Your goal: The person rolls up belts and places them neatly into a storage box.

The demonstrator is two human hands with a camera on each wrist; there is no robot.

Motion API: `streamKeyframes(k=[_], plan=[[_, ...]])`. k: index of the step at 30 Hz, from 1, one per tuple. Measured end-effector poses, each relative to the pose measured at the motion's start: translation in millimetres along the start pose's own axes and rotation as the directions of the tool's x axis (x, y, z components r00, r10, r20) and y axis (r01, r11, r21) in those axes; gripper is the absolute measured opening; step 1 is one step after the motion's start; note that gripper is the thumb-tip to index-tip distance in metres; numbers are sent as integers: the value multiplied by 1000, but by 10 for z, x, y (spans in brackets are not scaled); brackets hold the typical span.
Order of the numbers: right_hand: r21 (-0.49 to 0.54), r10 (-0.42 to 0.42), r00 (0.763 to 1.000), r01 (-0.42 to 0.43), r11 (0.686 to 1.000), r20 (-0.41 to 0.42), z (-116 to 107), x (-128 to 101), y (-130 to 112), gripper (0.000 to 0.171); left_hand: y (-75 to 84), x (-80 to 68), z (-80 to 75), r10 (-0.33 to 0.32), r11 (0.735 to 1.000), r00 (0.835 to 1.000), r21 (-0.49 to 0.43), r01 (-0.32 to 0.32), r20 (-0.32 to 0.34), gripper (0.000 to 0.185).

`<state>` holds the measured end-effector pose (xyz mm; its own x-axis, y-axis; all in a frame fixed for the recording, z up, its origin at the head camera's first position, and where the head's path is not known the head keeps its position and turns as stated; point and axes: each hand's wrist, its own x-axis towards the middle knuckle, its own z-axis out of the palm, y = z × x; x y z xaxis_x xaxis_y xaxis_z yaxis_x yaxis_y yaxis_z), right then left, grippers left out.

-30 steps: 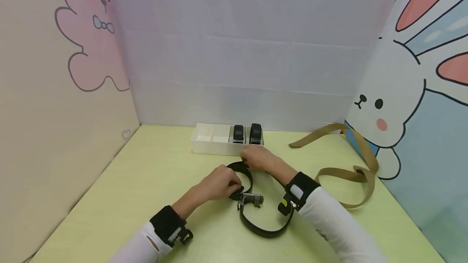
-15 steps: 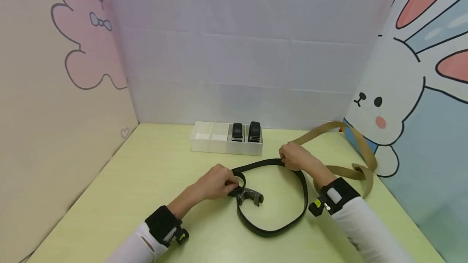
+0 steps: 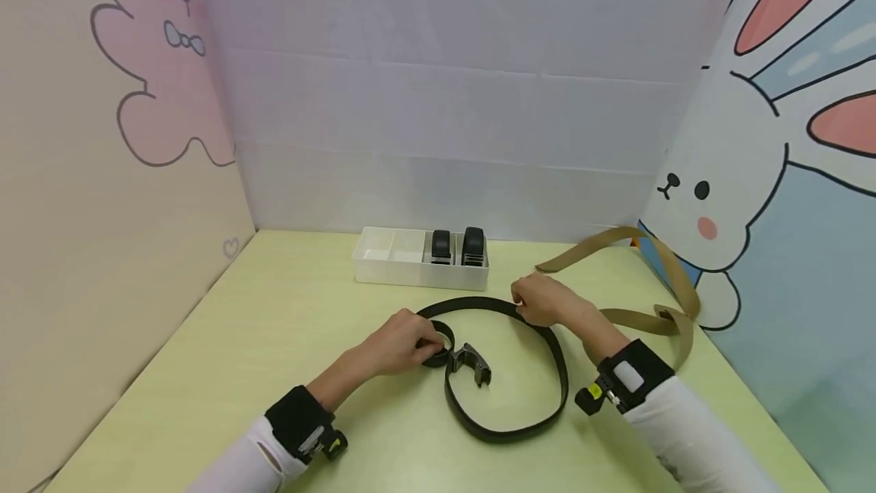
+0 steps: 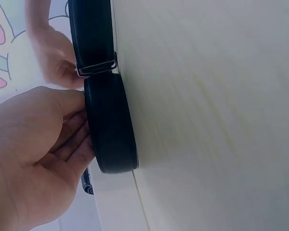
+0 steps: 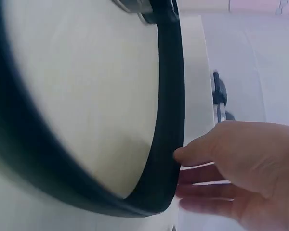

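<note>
A black belt (image 3: 563, 379) lies in a wide loop on the yellow-green table (image 3: 274, 341). Its metal buckle (image 3: 472, 362) rests inside the loop near the middle. My left hand (image 3: 419, 341) grips the small rolled-up end of the belt (image 3: 440, 341); in the left wrist view its fingers (image 4: 79, 137) lie curled against the side of the black coil (image 4: 111, 130). My right hand (image 3: 530, 303) pinches the strap at the far side of the loop. In the right wrist view, my right hand (image 5: 197, 161) has its thumb on the strap's (image 5: 169, 110) inner face and its fingers behind.
A white divided tray (image 3: 383, 268) stands at the back of the table with two rolled black belts (image 3: 473, 245) in its right compartments. A tan webbing belt (image 3: 667, 280) sprawls at the right by the cartoon-rabbit wall. Panels enclose the table on three sides.
My right hand drew the strap out to the right, opening the tight coil into a wide loop, then slid slightly back left. The left hand stayed on the rolled end.
</note>
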<state>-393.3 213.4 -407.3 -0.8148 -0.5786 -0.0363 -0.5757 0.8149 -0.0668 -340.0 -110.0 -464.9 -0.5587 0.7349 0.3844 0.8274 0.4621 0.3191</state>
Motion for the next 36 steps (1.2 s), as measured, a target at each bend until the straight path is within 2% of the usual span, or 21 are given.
streamKeyframes(k=[2,3,5,6,8,9,11,12,17,19,25,27,28,30,32,33,36], plan=[[8,-78,992,80,997,-97,18,11,-153,4,-12,-4,10,0,1000,1000,1,0,3,13],[27,-127,981,132,991,-146,29,19,-243,4,-19,-4,18,1,1000,1000,4,-1,5,13],[78,-244,944,266,961,-223,45,39,-424,6,-27,1,27,1,1000,1000,5,-1,8,12],[107,-306,918,340,934,-251,54,55,-513,7,-28,3,29,-2,1000,1000,4,2,10,12],[154,-401,874,451,879,-274,92,93,-668,9,-28,7,26,-8,1000,1000,3,8,10,12],[173,-429,860,483,858,-275,112,105,-736,9,-27,7,24,-11,1000,1000,-1,11,8,12],[175,-464,845,516,839,-266,254,186,-769,15,-21,8,17,-24,1000,1000,-15,24,8,14],[187,-456,853,506,842,-253,274,196,-814,15,-19,7,14,-29,999,1000,-20,29,8,15],[262,-348,924,380,887,-160,262,187,-983,12,-17,12,16,-49,998,999,-42,50,19,19],[277,-325,935,353,894,-142,237,180,-1020,8,-16,13,16,-55,997,998,-50,56,25,17],[261,-340,929,368,893,-147,333,231,-986,11,9,3,-19,-88,991,994,-98,95,70,15],[229,-356,917,392,891,-181,464,294,-901,13,24,-9,-36,-89,989,992,-107,99,88,14],[240,-345,919,384,892,-190,473,302,-900,12,30,-16,-43,-83,990,993,-105,92,88,12],[221,-345,912,391,893,-220,629,384,-789,14,41,-39,-51,-81,991,993,-103,90,87,8],[201,-351,905,400,894,-242,762,455,-696,14,48,-62,-55,-86,990,993,-103,95,81,16],[204,-351,904,402,893,-245,773,459,-695,12,46,-71,-54,-87,990,993,-102,95,75,20],[252,-342,916,389,886,-209,565,333,-875,7,32,-91,-50,-102,988,992,-105,109,68,30]])
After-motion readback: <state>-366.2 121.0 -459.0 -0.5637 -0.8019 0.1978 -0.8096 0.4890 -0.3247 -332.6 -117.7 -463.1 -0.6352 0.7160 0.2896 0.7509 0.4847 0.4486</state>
